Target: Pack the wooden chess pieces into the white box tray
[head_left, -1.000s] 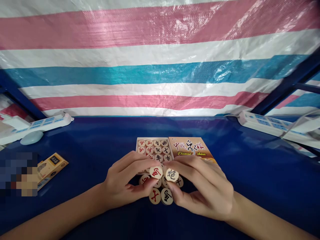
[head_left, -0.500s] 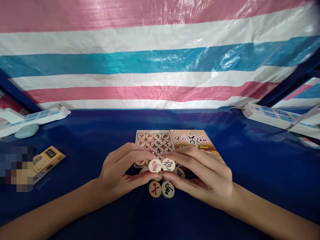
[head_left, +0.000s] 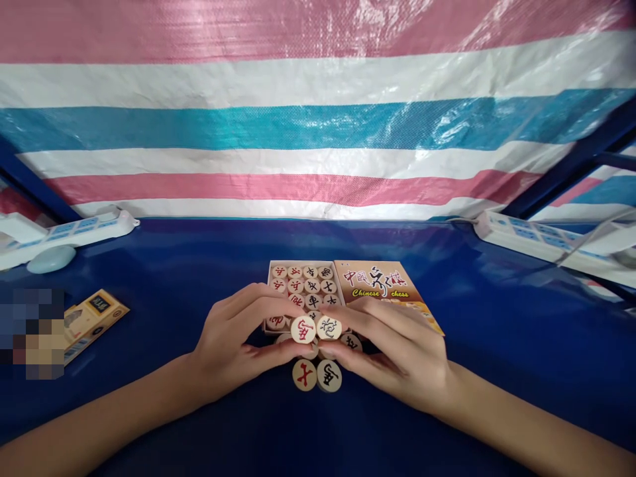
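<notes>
My left hand (head_left: 237, 344) pinches a round wooden chess piece with a red character (head_left: 303, 329). Beside it, my right hand (head_left: 397, 354) pinches a piece with a black character (head_left: 328, 327). The two pieces touch edge to edge, held up over several loose pieces on the blue table, among them a red-marked piece (head_left: 304, 375) and a black-marked piece (head_left: 329, 376) nearest me. Behind my fingers stands the open box tray (head_left: 269, 286) filled with rows of pieces, and next to it lies the box lid (head_left: 377, 285) printed "Chinese chess".
A white power strip (head_left: 74, 233) and a pale blue mouse (head_left: 51, 259) lie at the far left, a small yellow card box (head_left: 92, 314) nearer. Another power strip (head_left: 541, 238) lies at the far right. A striped tarp (head_left: 318, 119) hangs behind the blue table (head_left: 199, 265).
Both hands with their two pieces have shifted slightly left and toward the tray, and the view has tilted a little. The grips have not changed.
</notes>
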A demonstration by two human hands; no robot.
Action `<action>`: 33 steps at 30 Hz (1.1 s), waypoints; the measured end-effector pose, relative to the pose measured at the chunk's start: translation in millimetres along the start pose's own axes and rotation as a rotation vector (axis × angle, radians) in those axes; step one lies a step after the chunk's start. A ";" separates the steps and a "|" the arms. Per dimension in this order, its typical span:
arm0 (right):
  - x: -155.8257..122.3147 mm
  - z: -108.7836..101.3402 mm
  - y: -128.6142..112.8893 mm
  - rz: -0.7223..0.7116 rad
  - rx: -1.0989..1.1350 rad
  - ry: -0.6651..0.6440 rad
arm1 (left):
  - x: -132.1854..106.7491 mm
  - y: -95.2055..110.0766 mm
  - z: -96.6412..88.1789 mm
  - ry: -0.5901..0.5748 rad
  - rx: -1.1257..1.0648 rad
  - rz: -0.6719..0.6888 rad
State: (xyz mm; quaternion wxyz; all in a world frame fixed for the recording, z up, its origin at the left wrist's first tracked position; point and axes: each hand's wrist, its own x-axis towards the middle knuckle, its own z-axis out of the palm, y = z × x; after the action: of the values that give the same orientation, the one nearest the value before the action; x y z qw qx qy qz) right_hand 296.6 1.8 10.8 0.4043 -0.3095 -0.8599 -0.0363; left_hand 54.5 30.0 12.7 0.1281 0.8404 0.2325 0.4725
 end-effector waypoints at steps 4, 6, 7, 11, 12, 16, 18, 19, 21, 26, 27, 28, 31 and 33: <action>0.1 2.1 -1.8 -0.010 0.018 0.029 | -0.3 0.5 0.7 0.001 0.006 -0.016; -0.1 2.8 -3.0 -0.001 0.033 0.040 | -0.1 0.4 1.0 0.005 0.006 -0.007; -0.3 3.1 -3.4 0.004 0.037 0.042 | -0.1 0.0 1.2 0.005 0.005 -0.002; -1.4 4.0 -3.0 -0.006 0.037 0.027 | -1.0 -2.5 1.7 0.001 0.005 -0.004; -1.6 4.2 -2.7 -0.009 0.045 0.021 | -1.6 -3.1 1.8 0.001 0.002 -0.004; -2.7 4.7 -2.1 -0.006 0.059 0.004 | -3.3 -4.0 2.1 0.007 0.001 0.014; -3.2 4.7 -2.5 0.009 0.055 0.007 | -3.0 -3.3 2.2 0.010 -0.006 0.016; -3.3 4.8 -2.7 0.019 0.059 0.012 | -2.6 -2.8 2.2 0.011 -0.012 0.015; -3.2 5.0 -3.2 0.033 0.069 0.028 | -1.7 -1.8 2.5 0.022 -0.013 0.009; -1.6 5.7 -3.6 0.042 0.070 0.040 | -0.5 -0.2 2.7 0.038 -0.009 0.009; -1.3 5.6 -3.6 0.043 0.072 0.043 | -0.6 -0.1 2.5 0.041 -0.012 0.015; -1.0 5.4 -3.6 0.041 0.070 0.045 | -0.6 0.1 2.3 0.042 -0.013 0.020; -0.2 4.2 -4.2 0.019 0.042 0.046 | -0.9 0.5 1.5 0.034 -0.021 0.029; 0.2 3.4 -4.7 0.004 0.020 0.050 | -1.2 0.5 1.4 0.024 -0.036 0.024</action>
State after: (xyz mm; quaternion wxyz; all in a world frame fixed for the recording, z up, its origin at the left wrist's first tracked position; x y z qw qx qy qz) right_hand 291.5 -0.8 9.5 0.4289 -0.3064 -0.8491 -0.0346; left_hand 55.2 28.9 11.3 0.1346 0.8350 0.2152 0.4881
